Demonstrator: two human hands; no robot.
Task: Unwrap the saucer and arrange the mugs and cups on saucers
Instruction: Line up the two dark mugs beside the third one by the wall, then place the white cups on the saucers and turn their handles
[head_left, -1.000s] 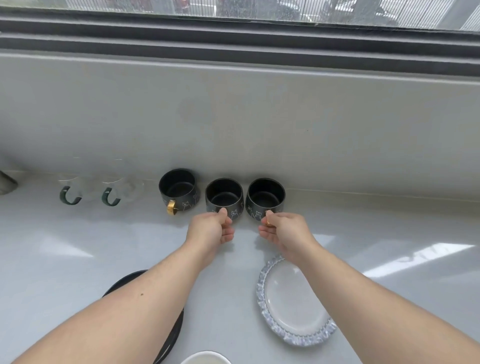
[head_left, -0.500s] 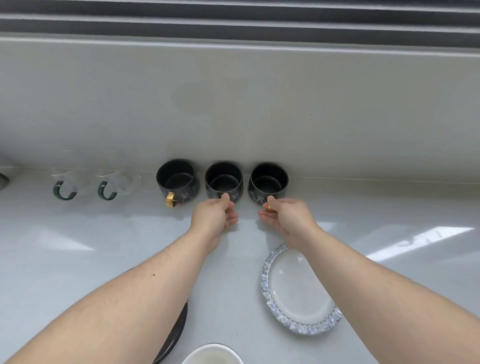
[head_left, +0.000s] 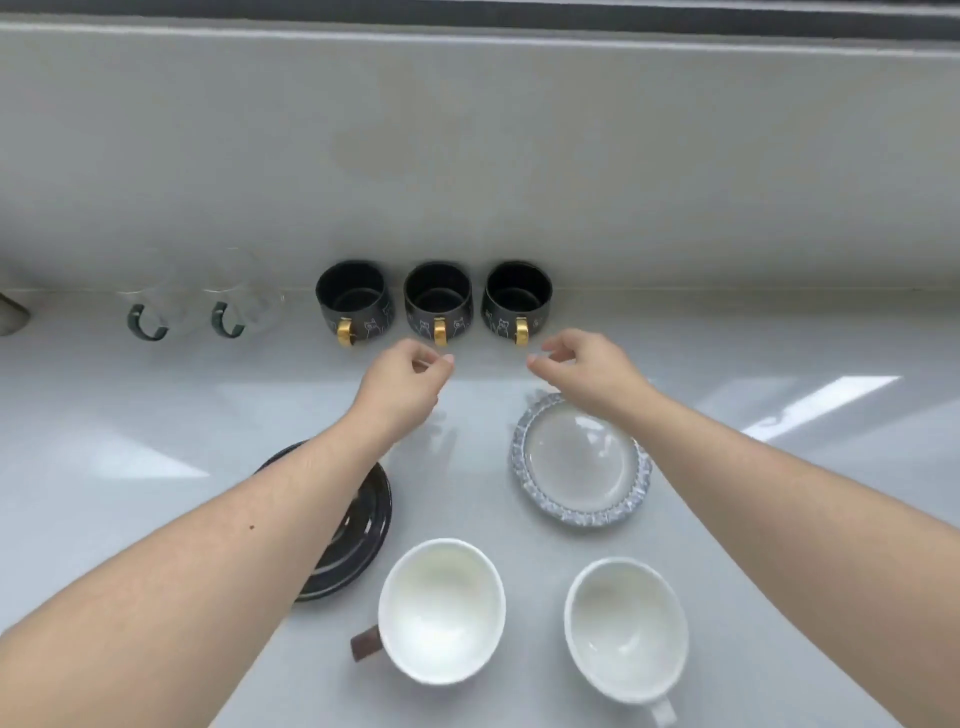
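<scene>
Three black mugs with gold handles stand in a row against the back wall: left (head_left: 353, 301), middle (head_left: 438, 301), right (head_left: 517, 299). My left hand (head_left: 402, 382) hovers just in front of the middle mug, fingers loosely curled, holding nothing. My right hand (head_left: 582, 371) hovers in front of the right mug, also empty. A clear saucer with a blue patterned rim (head_left: 579, 462) lies under my right wrist. A black saucer (head_left: 358, 540) is partly hidden by my left forearm. Two white cups (head_left: 441, 608) (head_left: 626, 626) stand nearest me.
Two clear glass mugs with green handles (head_left: 148, 317) (head_left: 228, 314) stand at the back left on the white counter (head_left: 779, 519). A grey object (head_left: 10, 314) pokes in at the left edge. The grey wall rises right behind the mugs.
Both hands let go of the gold handles of the middle and right black mugs and drew back a little. The view tilted down, bringing the white cups into sight.
</scene>
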